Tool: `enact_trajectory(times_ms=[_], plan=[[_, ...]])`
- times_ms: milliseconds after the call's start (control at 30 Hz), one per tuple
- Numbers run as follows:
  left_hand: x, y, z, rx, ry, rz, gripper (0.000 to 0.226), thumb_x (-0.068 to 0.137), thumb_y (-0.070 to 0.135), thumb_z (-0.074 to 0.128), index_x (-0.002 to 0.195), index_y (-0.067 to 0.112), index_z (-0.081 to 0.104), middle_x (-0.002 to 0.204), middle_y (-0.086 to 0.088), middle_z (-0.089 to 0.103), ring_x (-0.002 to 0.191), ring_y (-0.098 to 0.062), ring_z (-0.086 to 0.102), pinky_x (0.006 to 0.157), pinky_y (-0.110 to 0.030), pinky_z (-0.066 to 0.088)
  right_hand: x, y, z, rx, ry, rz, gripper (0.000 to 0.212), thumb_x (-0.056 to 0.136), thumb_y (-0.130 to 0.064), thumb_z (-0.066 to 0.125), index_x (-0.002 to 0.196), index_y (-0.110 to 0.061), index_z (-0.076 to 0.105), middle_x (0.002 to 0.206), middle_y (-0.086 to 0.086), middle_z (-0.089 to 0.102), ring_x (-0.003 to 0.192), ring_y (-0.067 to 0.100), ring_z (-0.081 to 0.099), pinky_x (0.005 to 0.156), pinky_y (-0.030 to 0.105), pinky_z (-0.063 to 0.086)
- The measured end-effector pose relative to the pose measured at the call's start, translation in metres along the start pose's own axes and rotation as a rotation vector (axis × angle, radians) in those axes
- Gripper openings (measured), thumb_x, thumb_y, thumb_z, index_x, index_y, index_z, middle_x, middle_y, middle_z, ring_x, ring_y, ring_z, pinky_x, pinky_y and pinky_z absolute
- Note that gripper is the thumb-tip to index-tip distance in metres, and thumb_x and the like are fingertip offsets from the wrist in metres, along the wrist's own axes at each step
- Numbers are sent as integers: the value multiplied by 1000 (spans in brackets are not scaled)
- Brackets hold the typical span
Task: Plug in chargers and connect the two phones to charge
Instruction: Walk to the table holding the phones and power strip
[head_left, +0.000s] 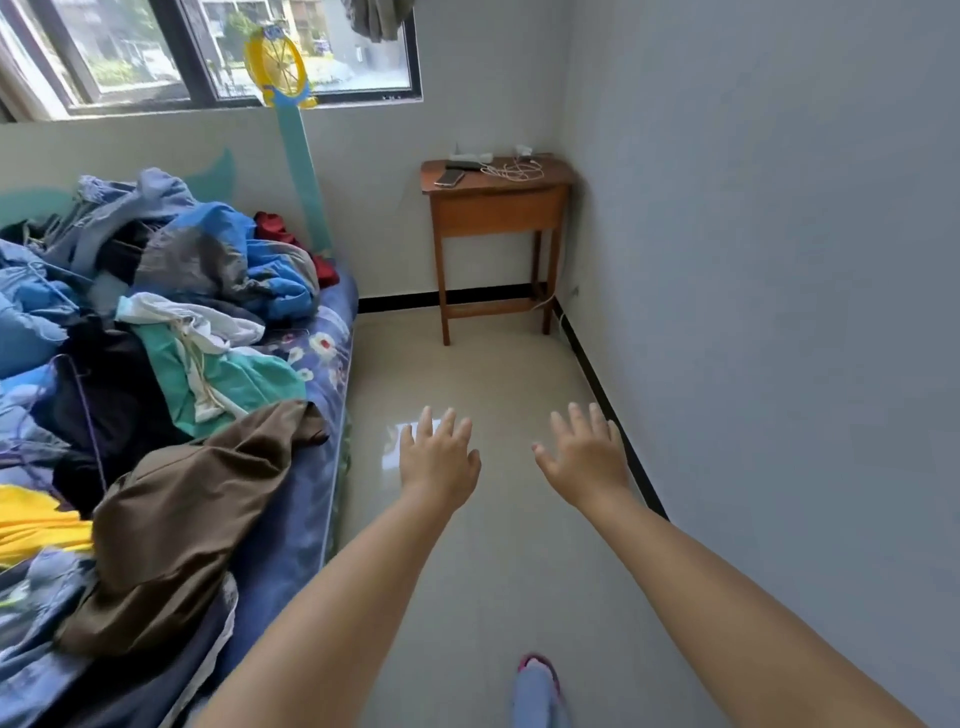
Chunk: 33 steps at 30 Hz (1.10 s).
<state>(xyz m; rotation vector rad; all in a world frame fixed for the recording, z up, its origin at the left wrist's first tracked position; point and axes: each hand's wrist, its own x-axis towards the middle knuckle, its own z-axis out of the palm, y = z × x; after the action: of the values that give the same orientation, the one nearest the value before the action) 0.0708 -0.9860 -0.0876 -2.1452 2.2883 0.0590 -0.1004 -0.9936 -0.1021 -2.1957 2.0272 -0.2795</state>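
A small wooden table stands in the far corner of the room. On its top lie a light phone, a dark phone, a white power strip, a tangle of white charger cables and a white charger plug. My left hand and my right hand are stretched out in front of me over the floor, well short of the table, fingers spread and holding nothing.
A bed heaped with clothes fills the left side. A grey wall runs along the right. Pale floor tiles lead to the table. A white cord hangs by the table's right leg. My slippered foot shows at the bottom.
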Motion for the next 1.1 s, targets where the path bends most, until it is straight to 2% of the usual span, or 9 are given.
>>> enact_trajectory(times_ms=[467,767,967,1100], plan=[[432,-85,-33,-39,21,-87,48,95,31,32,140,19,19,154,-3,16,141,-29,4,113,-47,9,470,-29,6,22,34,-103,54,92,-41,38,137,-15,28,151,12,23,141,30,12,115,45,13],[702,-148,-43,-35,19,2,46,96,30,31,139,19,21,153,-3,19,141,-30,5,113,-46,10,721,-30,17,-7,20,32,52,92,-40,38,137,-14,29,151,11,24,141,30,13,114,45,15],[881,-167,-36,-55,49,47,44,95,31,32,137,19,27,151,-4,24,140,-31,9,112,-45,13,893,-13,34,-21,9,41,52,92,-39,37,137,-14,29,151,11,24,141,29,12,114,45,14],[980,-180,-31,-69,23,14,45,96,32,32,138,19,26,151,-4,23,140,-31,8,113,-46,12,1002,-2,41,-3,-6,26,52,93,-39,37,137,-14,28,151,12,24,141,31,12,114,46,15]])
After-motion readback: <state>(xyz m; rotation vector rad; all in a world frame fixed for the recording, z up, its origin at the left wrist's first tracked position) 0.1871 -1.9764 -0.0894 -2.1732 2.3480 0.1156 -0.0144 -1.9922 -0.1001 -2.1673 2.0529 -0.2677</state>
